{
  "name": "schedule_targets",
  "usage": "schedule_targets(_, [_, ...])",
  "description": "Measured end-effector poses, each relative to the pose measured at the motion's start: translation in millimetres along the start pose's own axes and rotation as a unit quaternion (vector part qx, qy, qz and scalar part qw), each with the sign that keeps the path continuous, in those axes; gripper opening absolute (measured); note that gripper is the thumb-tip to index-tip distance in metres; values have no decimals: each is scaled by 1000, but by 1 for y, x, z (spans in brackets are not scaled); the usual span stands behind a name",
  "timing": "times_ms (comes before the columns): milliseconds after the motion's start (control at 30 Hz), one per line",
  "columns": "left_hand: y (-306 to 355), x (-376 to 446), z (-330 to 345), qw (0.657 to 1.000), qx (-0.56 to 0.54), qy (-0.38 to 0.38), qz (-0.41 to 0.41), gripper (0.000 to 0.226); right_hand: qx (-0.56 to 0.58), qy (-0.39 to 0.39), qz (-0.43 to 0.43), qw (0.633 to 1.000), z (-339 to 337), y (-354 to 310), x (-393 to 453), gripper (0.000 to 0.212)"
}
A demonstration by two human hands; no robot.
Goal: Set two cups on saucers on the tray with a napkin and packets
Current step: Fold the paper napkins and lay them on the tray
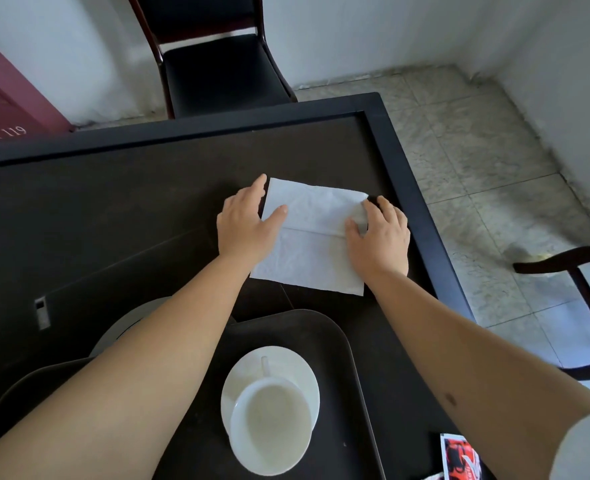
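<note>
Left forearm (120, 386) perhaps hides another saucer (130, 320).

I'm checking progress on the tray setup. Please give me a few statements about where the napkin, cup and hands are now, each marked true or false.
1. The napkin lies on the table, beyond the tray. True.
2. Both hands rest on the napkin, left hand at its left edge, right hand at its right. True.
3. The cup sits directly on the tray with no saucer. False: it stands on a saucer.
4. The left hand holds the cup's handle. False: the handle is free, pointing away from the person.
5. A red packet lies inside the cup. False: it lies right of the tray.
</note>
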State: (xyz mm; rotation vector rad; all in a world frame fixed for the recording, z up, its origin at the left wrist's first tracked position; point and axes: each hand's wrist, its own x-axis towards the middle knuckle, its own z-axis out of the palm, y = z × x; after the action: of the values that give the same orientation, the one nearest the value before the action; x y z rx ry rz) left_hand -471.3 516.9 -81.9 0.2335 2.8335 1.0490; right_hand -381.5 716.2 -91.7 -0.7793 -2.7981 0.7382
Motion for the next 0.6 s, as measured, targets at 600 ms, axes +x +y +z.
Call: schedule_targets(600, [7, 13, -22, 989, -83, -123, -11, 6, 192, -35, 3, 981, -14, 2, -10, 53])
